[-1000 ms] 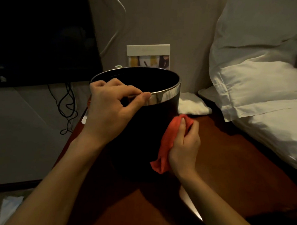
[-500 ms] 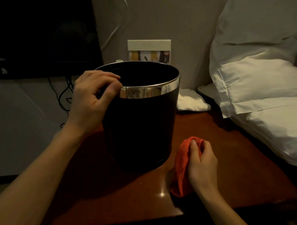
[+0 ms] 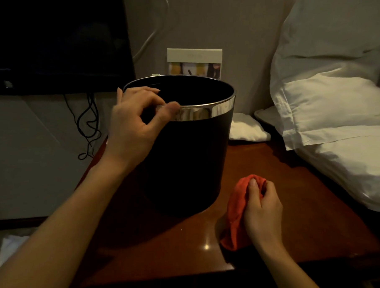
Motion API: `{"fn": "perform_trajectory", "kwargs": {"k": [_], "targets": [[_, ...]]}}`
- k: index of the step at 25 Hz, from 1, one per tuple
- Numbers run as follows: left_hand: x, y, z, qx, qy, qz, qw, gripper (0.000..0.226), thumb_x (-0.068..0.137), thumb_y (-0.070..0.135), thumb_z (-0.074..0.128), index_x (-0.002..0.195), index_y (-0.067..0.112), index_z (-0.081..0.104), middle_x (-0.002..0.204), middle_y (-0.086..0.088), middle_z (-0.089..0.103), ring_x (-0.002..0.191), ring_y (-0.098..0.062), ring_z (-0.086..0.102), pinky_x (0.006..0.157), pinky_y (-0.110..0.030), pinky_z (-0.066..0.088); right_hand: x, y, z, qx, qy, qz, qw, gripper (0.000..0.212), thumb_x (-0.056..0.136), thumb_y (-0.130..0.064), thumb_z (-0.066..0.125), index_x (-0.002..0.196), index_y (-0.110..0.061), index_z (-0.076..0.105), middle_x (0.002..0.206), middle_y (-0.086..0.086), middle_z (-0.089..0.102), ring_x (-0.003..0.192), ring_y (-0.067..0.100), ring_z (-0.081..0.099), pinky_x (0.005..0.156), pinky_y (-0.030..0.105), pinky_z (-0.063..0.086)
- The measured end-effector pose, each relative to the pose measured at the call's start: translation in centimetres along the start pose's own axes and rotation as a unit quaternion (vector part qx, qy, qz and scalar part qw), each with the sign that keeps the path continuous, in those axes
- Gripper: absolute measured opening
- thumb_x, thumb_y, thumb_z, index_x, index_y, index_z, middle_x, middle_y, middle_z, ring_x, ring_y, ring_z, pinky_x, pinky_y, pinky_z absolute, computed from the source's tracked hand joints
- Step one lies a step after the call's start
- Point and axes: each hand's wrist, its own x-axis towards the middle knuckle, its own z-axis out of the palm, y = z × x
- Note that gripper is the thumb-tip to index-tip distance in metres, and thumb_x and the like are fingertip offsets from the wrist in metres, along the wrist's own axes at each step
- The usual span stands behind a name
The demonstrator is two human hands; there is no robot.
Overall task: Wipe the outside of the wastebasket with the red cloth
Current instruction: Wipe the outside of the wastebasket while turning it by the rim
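Black and round, the wastebasket [image 3: 184,156] stands upright on a reddish-brown wooden table [image 3: 291,191], with a shiny metal band around its open rim. The left hand [image 3: 135,124] grips that rim at its near left side, fingers curled over the edge and thumb pressed against the outside of the metal band. The right hand [image 3: 262,210] rests on the table to the right of the wastebasket and apart from it, fingers curled around the bunched red cloth [image 3: 236,213], which hangs down from the grip and touches the tabletop. Behind the wastebasket a small card [image 3: 193,61] leans upright against the wall. White pillows [image 3: 339,102] are piled at the right, and a folded white cloth [image 3: 246,129] lies by the table's far edge. Dark cables [image 3: 88,122] dangle at the left below a dark screen [image 3: 58,38].
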Motion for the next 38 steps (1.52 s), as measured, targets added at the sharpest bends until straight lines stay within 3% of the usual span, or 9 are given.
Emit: {"fn": "perform_trajectory", "kwargs": {"k": [3,5,9,14,19,26,30,35,38], "targets": [[0.9,-1.9,-1.6,-0.091,-0.005,-0.053,0.994,0.022,0.092,0.045,0.05,0.083,0.03,0.064,0.1,0.021,0.062,0.116,-0.003,0.055,0.102,-0.039,0.044,-0.3,0.6,-0.6,-0.005,0.012,0.005,1.0,0.025,0.105,-0.034,0.045,0.087,-0.019,0.053,0.081,-0.001,0.06,0.072,0.009,0.057,0.059,0.026,0.04],[1.6,-2.4,-2.3,-0.101,-0.002,-0.066,0.993,0.024,0.094,0.043,0.049,0.082,0.03,0.065,0.102,0.011,0.065,0.117,-0.009,0.057,0.104,-0.045,0.043,-0.4,0.9,-0.6,-0.011,0.012,0.012,1.0,0.025,0.105,-0.034,0.045,0.087,-0.018,0.054,0.081,-0.002,0.06,0.073,0.01,0.058,0.059,0.025,0.04],[1.0,-0.6,-1.1,0.015,-0.023,0.025,0.999,0.021,0.095,0.041,0.051,0.093,0.027,0.066,0.104,0.013,0.065,0.113,-0.003,0.056,0.116,-0.046,0.022,-0.5,1.0,-0.3,-0.018,0.007,0.011,1.0,0.024,0.104,-0.033,0.047,0.087,-0.017,0.053,0.08,-0.001,0.06,0.073,0.011,0.058,0.057,0.023,0.038],[0.8,1.3,0.3,0.06,-0.039,0.094,0.993,0.016,0.093,0.044,0.052,0.096,0.031,0.061,0.086,0.026,0.053,0.085,0.007,0.046,0.095,-0.023,0.026,-0.8,1.9,0.2,-0.045,-0.054,0.007,0.997,0.025,0.09,-0.046,0.069,0.097,-0.025,0.057,0.094,-0.009,0.062,0.084,0.007,0.061,0.067,0.023,0.047],[1.1,0.6,-0.3,0.043,-0.055,0.08,0.994,0.015,0.095,0.041,0.05,0.096,0.033,0.062,0.08,0.023,0.053,0.079,0.009,0.048,0.088,-0.02,0.027,-1.0,1.8,1.7,-0.099,-0.158,-0.108,0.976,0.03,0.078,-0.031,0.085,0.095,-0.025,0.061,0.094,-0.013,0.058,0.083,0.003,0.058,0.072,0.03,0.054],[1.4,0.5,-0.7,0.012,-0.069,0.053,0.996,0.024,0.101,0.028,0.048,0.082,0.031,0.063,0.067,0.012,0.051,0.067,-0.002,0.048,0.075,-0.038,0.034,-1.6,1.3,4.4,-0.198,-0.206,-0.397,0.872,0.025,0.081,-0.007,0.077,0.093,-0.017,0.058,0.096,-0.005,0.056,0.085,0.016,0.051,0.069,0.036,0.049],[1.3,0.7,-0.5,0.012,-0.066,0.044,0.997,0.021,0.099,0.032,0.049,0.083,0.042,0.058,0.072,0.012,0.053,0.073,-0.01,0.051,0.083,-0.048,0.038,-1.5,0.4,5.0,-0.22,-0.176,-0.492,0.824,0.028,0.074,-0.003,0.079,0.09,-0.015,0.06,0.09,-0.002,0.059,0.08,0.017,0.048,0.066,0.032,0.044],[1.2,0.8,-0.5,0.011,-0.054,0.041,0.998,0.024,0.098,0.031,0.051,0.078,0.043,0.057,0.073,0.01,0.054,0.074,-0.004,0.05,0.085,-0.045,0.037,0.0,-6.4,4.4,-0.103,-0.089,-0.506,0.852,0.013,0.077,-0.009,0.067,0.09,-0.006,0.064,0.091,0.006,0.06,0.083,0.026,0.056,0.068,0.041,0.048],[1.1,0.7,-0.5,0.019,-0.055,0.036,0.998,0.02,0.098,0.033,0.05,0.081,0.036,0.061,0.072,0.01,0.054,0.075,-0.003,0.05,0.087,-0.042,0.036,1.1,-10.9,4.0,-0.023,0.005,-0.481,0.877,0.02,0.084,-0.016,0.08,0.091,-0.002,0.068,0.092,0.007,0.063,0.083,0.015,0.055,0.074,0.019,0.045]]}}
